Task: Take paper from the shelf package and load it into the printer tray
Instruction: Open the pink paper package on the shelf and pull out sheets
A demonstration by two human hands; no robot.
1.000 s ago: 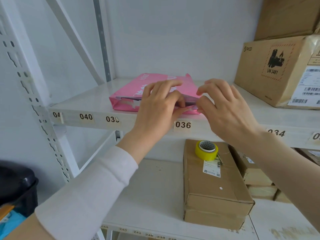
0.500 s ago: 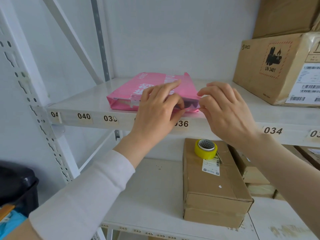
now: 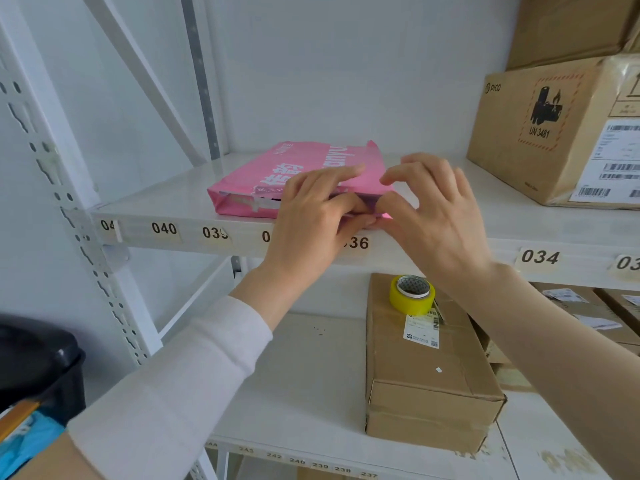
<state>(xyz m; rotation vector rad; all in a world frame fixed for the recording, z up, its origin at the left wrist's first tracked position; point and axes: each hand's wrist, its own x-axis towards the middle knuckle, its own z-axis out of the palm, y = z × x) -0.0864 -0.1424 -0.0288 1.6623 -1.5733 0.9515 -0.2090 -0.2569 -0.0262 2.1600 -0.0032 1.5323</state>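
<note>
A pink paper package (image 3: 277, 169) lies flat on the upper white shelf (image 3: 166, 202), its torn open end facing me at the shelf's front edge. My left hand (image 3: 311, 220) rests over the package's front right part, its fingers pinching the open end. My right hand (image 3: 433, 216) meets it from the right, thumb and fingertips pinched on the same end. Both hands hide most of the opening, so the sheets inside barely show. No printer is in view.
Numbered labels run along the shelf's front lip. A large cardboard box (image 3: 554, 133) stands at the upper right. On the lower shelf lies a cardboard box (image 3: 426, 375) with a yellow tape roll (image 3: 412, 294) on top. A black bin (image 3: 38, 362) sits at the lower left.
Both hands have stayed at the package's open end. The thumbs and fingertips have closed in tighter on it, and the left hand's fingers have reached farther over the top.
</note>
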